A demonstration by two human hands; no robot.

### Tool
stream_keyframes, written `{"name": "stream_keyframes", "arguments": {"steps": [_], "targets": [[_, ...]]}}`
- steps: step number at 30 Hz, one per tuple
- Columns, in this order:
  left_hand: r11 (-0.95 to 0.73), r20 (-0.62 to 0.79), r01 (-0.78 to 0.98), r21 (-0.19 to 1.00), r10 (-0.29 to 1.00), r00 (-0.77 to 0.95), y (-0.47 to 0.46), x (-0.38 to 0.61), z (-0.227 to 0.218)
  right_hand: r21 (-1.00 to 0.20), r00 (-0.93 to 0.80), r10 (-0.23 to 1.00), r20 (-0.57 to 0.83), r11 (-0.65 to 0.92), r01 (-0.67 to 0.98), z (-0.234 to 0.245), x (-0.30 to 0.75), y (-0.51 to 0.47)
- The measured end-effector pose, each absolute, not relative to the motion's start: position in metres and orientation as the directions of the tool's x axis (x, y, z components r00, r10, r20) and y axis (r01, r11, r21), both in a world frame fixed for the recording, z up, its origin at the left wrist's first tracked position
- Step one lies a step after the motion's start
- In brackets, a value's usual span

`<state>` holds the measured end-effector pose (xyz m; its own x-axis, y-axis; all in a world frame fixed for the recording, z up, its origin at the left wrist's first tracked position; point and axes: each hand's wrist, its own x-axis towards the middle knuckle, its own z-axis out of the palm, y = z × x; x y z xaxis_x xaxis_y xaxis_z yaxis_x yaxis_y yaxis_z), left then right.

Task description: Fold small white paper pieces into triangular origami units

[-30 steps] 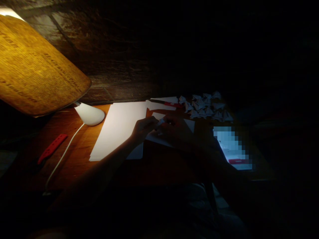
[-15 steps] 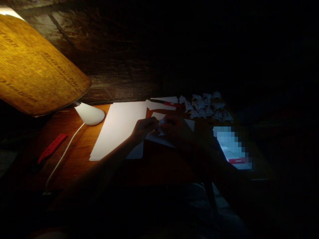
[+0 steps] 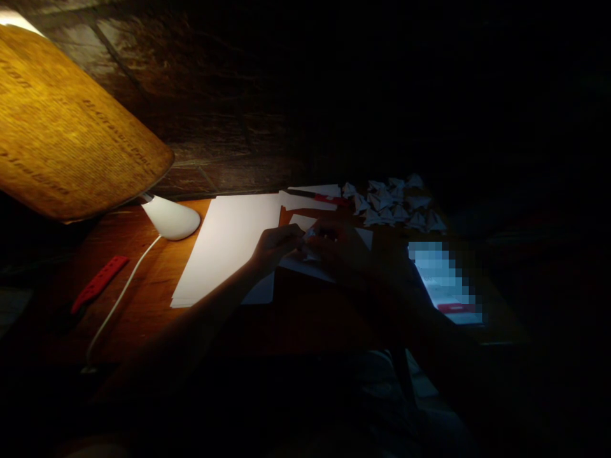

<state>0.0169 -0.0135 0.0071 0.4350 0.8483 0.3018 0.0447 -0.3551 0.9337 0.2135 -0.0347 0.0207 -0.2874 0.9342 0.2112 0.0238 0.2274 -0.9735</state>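
My left hand [image 3: 277,243] and my right hand [image 3: 338,248] meet over the middle of the table, both closed on one small piece of folded paper [image 3: 311,233]. Fingers cover most of it, and its exact shape is lost in the dim light. Beneath the hands lies a white sheet [image 3: 365,238], partly in their shadow. A large stack of white paper [image 3: 233,245] is just left of them. Behind, a knife-like tool with a red handle [image 3: 329,200] rests on smaller paper pieces [image 3: 305,201].
Several folded paper shapes [image 3: 382,200] cluster at the back right. A lit phone [image 3: 443,283] lies to the right. On the left stand a lamp [image 3: 174,219] with a wide shade [image 3: 81,127], its white cord [image 3: 117,302], and a red-handled tool [image 3: 102,280]. A wall runs behind.
My right-hand fingers have shifted slightly over the folded paper, and less of it shows now. My left hand stays almost where it was.
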Motion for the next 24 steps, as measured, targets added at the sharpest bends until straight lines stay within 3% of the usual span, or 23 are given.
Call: {"name": "stream_keyframes", "arguments": {"steps": [5, 24], "targets": [[-0.350, 0.298, 0.038, 0.936, 0.846, 0.442, -0.0127, 0.0167, 0.0062, -0.983, -0.296, 0.938, 0.178, 0.183, -0.012, 0.0175, 0.2127, -0.0312], [-0.457, 0.356, 0.150, 0.877, 0.826, 0.436, -0.0149, 0.0166, 0.0078, -0.922, -0.279, 0.923, 0.264, 0.327, 0.209, 0.0186, 0.2143, -0.0301]]}}
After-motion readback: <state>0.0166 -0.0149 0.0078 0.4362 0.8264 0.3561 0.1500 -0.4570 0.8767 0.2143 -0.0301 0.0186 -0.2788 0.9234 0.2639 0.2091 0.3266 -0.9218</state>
